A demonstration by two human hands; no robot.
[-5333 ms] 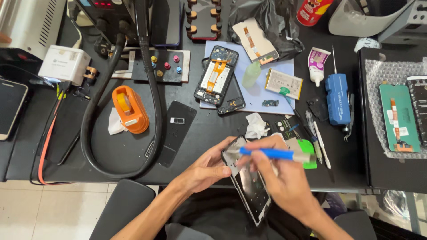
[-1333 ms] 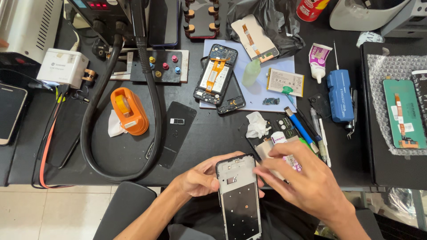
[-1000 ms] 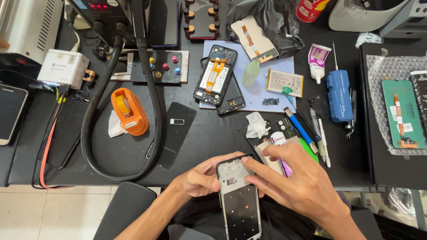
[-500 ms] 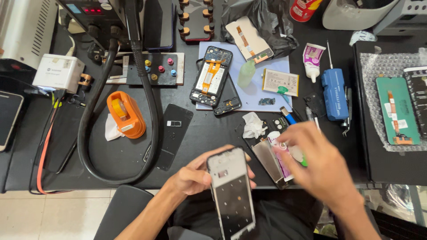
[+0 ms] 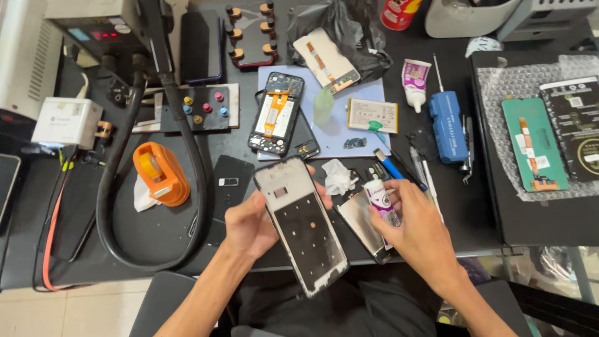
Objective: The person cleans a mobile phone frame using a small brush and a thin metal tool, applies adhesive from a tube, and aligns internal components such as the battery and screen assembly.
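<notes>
left hand [image 5: 249,226] holds phone frame [image 5: 304,224] lengthwise, slanting away leftward.

We reach both bare forearms up from the lower edge, our left hand [image 5: 253,224] cupped palm-up with thumb and fingers spread in a hold, our right hand [image 5: 415,231] turned back-up, its fingers curled tight in a pinch beside it.

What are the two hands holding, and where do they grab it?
The left hand holds a phone frame by its long side edges, near the top. The right hand grips a small white tube around its body.
</notes>
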